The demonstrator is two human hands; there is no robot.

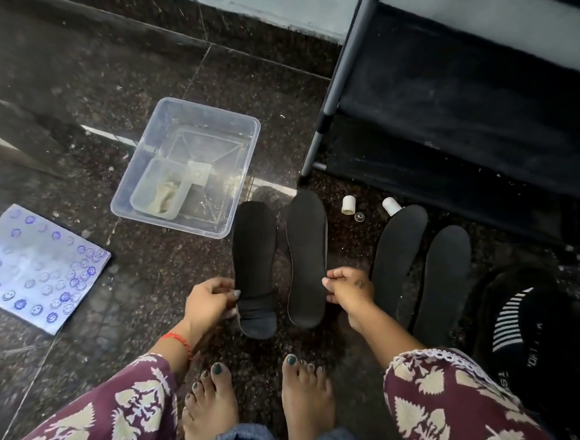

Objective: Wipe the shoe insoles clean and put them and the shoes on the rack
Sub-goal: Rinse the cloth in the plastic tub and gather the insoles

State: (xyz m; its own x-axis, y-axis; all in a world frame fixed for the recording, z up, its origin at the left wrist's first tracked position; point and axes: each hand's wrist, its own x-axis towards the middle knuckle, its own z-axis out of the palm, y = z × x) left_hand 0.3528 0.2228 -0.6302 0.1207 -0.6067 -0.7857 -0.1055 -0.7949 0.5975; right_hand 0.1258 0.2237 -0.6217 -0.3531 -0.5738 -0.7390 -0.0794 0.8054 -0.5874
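Observation:
Several black insoles lie on the dark stone floor in front of me. My left hand (209, 303) pinches the heel end of the leftmost insole (254, 251). My right hand (349, 287) grips the right edge of the second insole (307, 252). Two more insoles (398, 251) (444, 282) lie side by side to the right, untouched. A black shoe with white stripes (528, 326) sits at the far right. The black shoe rack (461, 111) stands at the upper right, its shelves bare.
A clear plastic tub (189, 164) holding a smaller tray with a pale cloth sits left of the insoles. A blue-stamped white sheet (34, 267) lies at the left. Two small white bottles (348, 204) (391, 205) stand near the rack's foot. My bare feet (258, 406) are below.

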